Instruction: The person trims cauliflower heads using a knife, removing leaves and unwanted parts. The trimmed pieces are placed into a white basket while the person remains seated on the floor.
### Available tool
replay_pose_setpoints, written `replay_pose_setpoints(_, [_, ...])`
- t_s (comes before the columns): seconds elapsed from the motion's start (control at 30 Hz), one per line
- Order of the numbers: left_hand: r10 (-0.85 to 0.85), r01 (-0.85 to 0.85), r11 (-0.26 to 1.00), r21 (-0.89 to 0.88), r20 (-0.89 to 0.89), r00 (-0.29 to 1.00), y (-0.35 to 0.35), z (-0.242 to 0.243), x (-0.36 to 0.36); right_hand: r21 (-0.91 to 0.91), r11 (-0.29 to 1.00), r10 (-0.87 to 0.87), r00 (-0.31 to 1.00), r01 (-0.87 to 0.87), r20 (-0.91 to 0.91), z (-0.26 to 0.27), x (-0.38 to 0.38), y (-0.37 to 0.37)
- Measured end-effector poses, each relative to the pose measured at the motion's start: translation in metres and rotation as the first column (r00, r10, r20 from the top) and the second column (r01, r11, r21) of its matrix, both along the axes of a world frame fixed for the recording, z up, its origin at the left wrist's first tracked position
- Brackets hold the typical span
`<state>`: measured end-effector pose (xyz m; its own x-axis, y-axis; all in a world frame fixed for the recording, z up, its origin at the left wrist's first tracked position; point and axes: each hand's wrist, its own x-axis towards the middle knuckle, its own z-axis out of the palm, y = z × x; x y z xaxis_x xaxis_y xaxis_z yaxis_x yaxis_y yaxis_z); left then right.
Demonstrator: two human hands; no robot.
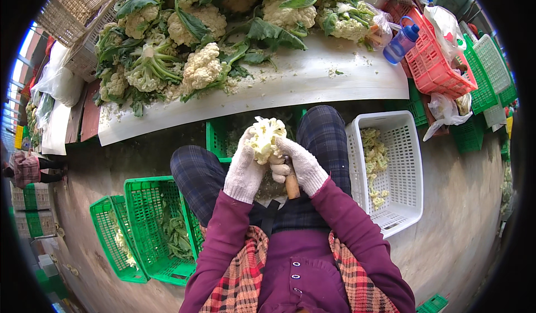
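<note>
A trimmed piece of cauliflower is held up between both hands above my lap. Its left side rests in my left hand, which wears a white knitted glove. My right hand, gloved the same way, has its thumb on the piece's right side. The fingers of that hand curl around a wooden handle, apparently a knife's; its blade is hidden. Ahead, a heap of cauliflower heads with green leaves covers much of a white-sheeted table.
To my right, a white plastic crate holds florets. Green crates with leaves and pieces stand to my left; another green crate is between my knees. A blue bottle and red basket are at the table's right. A person is far left.
</note>
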<state>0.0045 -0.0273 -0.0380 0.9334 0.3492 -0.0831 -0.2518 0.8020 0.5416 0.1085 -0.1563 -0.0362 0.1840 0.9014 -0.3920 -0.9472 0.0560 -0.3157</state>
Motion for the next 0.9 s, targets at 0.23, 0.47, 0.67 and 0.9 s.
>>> replay_pose_setpoints(0.23, [0.055, -0.073, 0.993, -0.091, -0.188, 0.981, 0.019, -0.024, -0.001, -0.414, 0.702, 0.295, 0.292, 0.58, 0.91, 0.007, -0.011, 0.0])
replay_pose_setpoints(0.47, [0.177, -0.172, 0.982, 0.074, -0.08, 0.981, 0.021, -0.014, -0.004, -0.19, 0.89, 0.306, -0.235, 0.414, 0.923, 0.027, -0.048, -0.019])
replay_pose_setpoints(0.67, [0.16, -0.141, 0.979, 0.149, -0.129, 0.979, 0.031, -0.011, -0.01, -0.347, 0.878, 0.448, -0.312, 0.33, 0.838, 0.032, -0.04, -0.021])
replay_pose_setpoints(0.9, [0.139, -0.111, 0.978, 0.176, -0.16, 0.977, 0.031, -0.018, -0.012, -0.412, 0.834, 0.528, -0.312, 0.366, 0.79, 0.026, -0.037, -0.018])
